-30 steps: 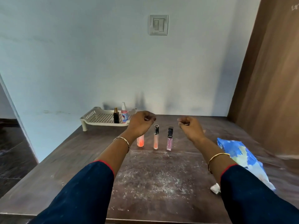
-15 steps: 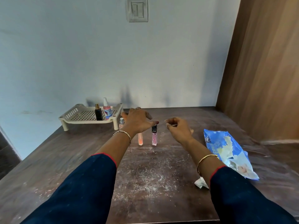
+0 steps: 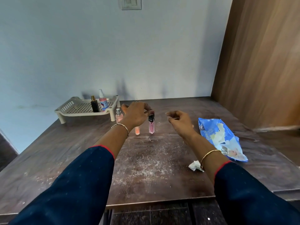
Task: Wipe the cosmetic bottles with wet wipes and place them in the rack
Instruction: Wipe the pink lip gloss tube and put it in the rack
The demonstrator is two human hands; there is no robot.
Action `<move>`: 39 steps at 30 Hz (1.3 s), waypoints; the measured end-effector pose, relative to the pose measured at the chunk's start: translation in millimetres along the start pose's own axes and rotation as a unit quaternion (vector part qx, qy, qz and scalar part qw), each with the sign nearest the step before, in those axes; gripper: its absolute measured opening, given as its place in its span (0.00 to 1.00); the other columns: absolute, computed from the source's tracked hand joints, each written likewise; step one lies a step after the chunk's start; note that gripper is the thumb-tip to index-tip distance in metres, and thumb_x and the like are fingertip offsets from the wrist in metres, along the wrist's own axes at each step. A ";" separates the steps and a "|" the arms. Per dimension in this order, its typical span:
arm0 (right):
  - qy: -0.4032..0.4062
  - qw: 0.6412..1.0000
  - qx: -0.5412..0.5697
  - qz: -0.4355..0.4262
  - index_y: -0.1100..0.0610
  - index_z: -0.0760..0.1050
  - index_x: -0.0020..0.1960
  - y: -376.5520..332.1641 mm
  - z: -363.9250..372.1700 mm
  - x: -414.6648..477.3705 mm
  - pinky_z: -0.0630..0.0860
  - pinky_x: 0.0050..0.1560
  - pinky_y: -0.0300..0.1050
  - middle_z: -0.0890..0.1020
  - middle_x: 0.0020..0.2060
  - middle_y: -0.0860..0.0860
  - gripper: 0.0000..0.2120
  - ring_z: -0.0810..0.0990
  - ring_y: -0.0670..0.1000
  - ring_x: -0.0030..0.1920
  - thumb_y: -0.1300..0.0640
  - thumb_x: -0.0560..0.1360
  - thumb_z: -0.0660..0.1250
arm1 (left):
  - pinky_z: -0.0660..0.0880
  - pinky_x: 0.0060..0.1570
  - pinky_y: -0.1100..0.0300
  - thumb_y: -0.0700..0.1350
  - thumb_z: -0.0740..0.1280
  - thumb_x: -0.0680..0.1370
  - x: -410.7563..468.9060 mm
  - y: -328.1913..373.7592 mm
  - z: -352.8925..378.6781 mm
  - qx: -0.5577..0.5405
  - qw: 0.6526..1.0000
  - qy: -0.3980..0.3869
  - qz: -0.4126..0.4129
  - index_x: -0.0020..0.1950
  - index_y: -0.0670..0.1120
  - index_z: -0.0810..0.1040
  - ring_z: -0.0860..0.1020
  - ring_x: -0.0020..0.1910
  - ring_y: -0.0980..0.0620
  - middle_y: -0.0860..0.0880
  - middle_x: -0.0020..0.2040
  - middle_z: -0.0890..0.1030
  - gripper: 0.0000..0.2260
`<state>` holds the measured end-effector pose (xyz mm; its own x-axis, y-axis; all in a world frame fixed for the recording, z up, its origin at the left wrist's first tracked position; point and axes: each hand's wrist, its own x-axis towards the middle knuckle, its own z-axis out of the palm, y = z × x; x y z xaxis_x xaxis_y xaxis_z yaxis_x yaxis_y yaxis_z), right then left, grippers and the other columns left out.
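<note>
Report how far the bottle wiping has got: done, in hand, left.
Looks done: a black gold-capped bottle and a clear pink-liquid spray bottle stand in the beige perforated plastic rack. In hand: the left hand pinches the black cap of the pink gloss tube. Left: that tube, the orange tube behind the hand and the small pink perfume bottle beside the rack. The crumpled white wipe lies on the brown table.

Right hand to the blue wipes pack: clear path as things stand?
Probably yes. The blue wipes pack lies on the table just right of the right hand, with nothing between them. The left hand pinches the pink tube, well clear.
</note>
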<state>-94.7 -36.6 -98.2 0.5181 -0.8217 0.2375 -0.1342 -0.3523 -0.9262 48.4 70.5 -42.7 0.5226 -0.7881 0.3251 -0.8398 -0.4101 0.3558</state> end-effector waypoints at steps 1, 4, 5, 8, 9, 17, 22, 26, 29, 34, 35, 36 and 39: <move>0.002 1.000 0.007 0.001 0.44 0.80 0.39 -0.7 -2.0 -5.0 0.68 0.65 0.61 0.82 0.39 0.39 0.09 0.80 0.44 0.47 0.58 0.73 0.70 | 0.58 0.60 0.46 0.56 0.65 0.77 -2.9 1.4 -2.4 -0.017 1.000 0.000 0.000 0.47 0.57 0.79 0.73 0.61 0.52 0.57 0.52 0.80 0.05; -0.009 0.999 0.036 0.001 0.51 0.81 0.47 -7.2 -13.0 -26.5 0.77 0.54 0.43 0.82 0.44 0.47 0.08 0.79 0.46 0.46 0.63 0.73 0.70 | 0.59 0.64 0.45 0.56 0.66 0.77 -15.7 5.8 -8.4 -0.069 0.997 -0.013 0.008 0.47 0.58 0.77 0.74 0.58 0.54 0.59 0.48 0.78 0.04; -0.013 0.999 0.037 -0.005 0.54 0.80 0.49 -7.7 -18.2 -34.9 0.77 0.48 0.38 0.82 0.45 0.50 0.07 0.79 0.47 0.45 0.64 0.73 0.70 | 0.61 0.65 0.45 0.56 0.66 0.76 -21.6 6.6 -9.2 -0.092 0.995 -0.025 0.015 0.48 0.58 0.78 0.75 0.57 0.54 0.59 0.47 0.78 0.04; 0.006 1.000 0.015 -0.016 0.57 0.80 0.48 -0.7 -35.8 -60.1 0.78 0.42 0.38 0.83 0.42 0.51 0.07 0.79 0.47 0.40 0.64 0.70 0.74 | 0.66 0.64 0.42 0.55 0.67 0.75 -41.9 8.6 -7.8 -0.166 0.983 -0.061 0.042 0.43 0.58 0.77 0.78 0.53 0.53 0.60 0.45 0.80 0.03; 0.015 1.000 0.005 -0.014 0.58 0.80 0.47 3.1 -42.2 -66.7 0.77 0.41 0.38 0.82 0.40 0.51 0.07 0.79 0.47 0.39 0.64 0.70 0.74 | 0.67 0.63 0.40 0.57 0.67 0.75 -48.5 9.7 -7.0 -0.178 0.980 -0.072 0.047 0.42 0.60 0.78 0.78 0.52 0.53 0.61 0.45 0.81 0.04; 0.077 0.983 -0.161 -0.037 0.54 0.82 0.43 29.7 -83.5 -117.7 0.77 0.48 0.39 0.85 0.39 0.48 0.06 0.82 0.45 0.40 0.64 0.70 0.72 | 0.73 0.59 0.60 0.48 0.67 0.77 -87.8 34.9 -1.7 -0.239 0.958 -0.137 0.083 0.55 0.50 0.81 0.78 0.49 0.60 0.56 0.50 0.83 0.08; 0.019 0.966 -0.248 -0.071 0.56 0.82 0.45 24.0 -79.7 -128.9 0.73 0.45 0.39 0.84 0.40 0.49 0.05 0.79 0.46 0.40 0.56 0.71 0.73 | 0.72 0.53 0.64 0.45 0.67 0.77 -96.6 51.3 -3.3 -0.255 0.952 -0.143 0.085 0.56 0.45 0.81 0.80 0.51 0.53 0.50 0.51 0.83 0.10; -0.033 0.937 -0.339 -0.081 0.53 0.82 0.49 26.8 -76.9 -133.9 0.67 0.45 0.36 0.82 0.45 0.50 0.10 0.78 0.48 0.45 0.51 0.71 0.73 | 0.72 0.50 0.63 0.45 0.67 0.77 -97.2 56.1 -4.0 -0.262 0.950 -0.149 0.081 0.56 0.46 0.81 0.79 0.48 0.56 0.50 0.50 0.83 0.09; -0.042 0.917 -0.386 -0.095 0.53 0.82 0.49 27.0 -73.9 -137.8 0.71 0.49 0.39 0.83 0.47 0.50 0.07 0.79 0.50 0.49 0.52 0.73 0.70 | 0.72 0.46 0.68 0.45 0.67 0.77 -98.2 57.3 -3.3 -0.256 0.951 -0.150 0.087 0.56 0.46 0.81 0.78 0.44 0.58 0.52 0.50 0.83 0.09; -0.016 0.894 -0.433 -0.112 0.54 0.78 0.57 24.1 -74.2 -146.1 0.73 0.53 0.45 0.77 0.51 0.50 0.15 0.76 0.52 0.55 0.46 0.74 0.68 | 0.73 0.47 0.66 0.45 0.68 0.77 -99.7 59.5 -2.6 -0.265 0.949 -0.147 0.086 0.55 0.46 0.81 0.78 0.43 0.54 0.48 0.49 0.84 0.08; -0.018 0.894 -0.434 -0.110 0.53 0.77 0.58 24.6 -75.1 -147.3 0.73 0.53 0.46 0.76 0.52 0.50 0.16 0.75 0.52 0.56 0.46 0.74 0.69 | 0.73 0.47 0.68 0.45 0.68 0.77 -99.5 59.9 -2.6 -0.263 0.949 -0.147 0.089 0.55 0.46 0.81 0.79 0.43 0.56 0.48 0.49 0.84 0.08; -0.021 0.893 -0.436 -0.107 0.53 0.76 0.58 24.8 -75.7 -148.3 0.73 0.53 0.46 0.76 0.53 0.50 0.15 0.75 0.52 0.56 0.48 0.74 0.69 | 0.73 0.45 0.73 0.45 0.69 0.76 -99.2 59.7 -2.2 -0.263 0.949 -0.147 0.092 0.55 0.45 0.81 0.79 0.42 0.59 0.49 0.49 0.84 0.09; -0.022 0.894 -0.434 -0.108 0.53 0.76 0.58 26.3 -76.1 -149.7 0.74 0.53 0.46 0.79 0.53 0.51 0.11 0.76 0.53 0.55 0.54 0.76 0.66 | 0.69 0.38 0.81 0.45 0.70 0.76 -98.5 60.3 -2.5 -0.266 0.948 -0.146 0.099 0.56 0.43 0.81 0.78 0.42 0.65 0.51 0.48 0.83 0.11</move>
<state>-240.0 43.0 -135.8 0.6412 -0.6813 0.3532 -0.6230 -0.7308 -0.2789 -53.4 124.5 -51.1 0.2348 -0.9506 0.2028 -0.6836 -0.0132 0.7297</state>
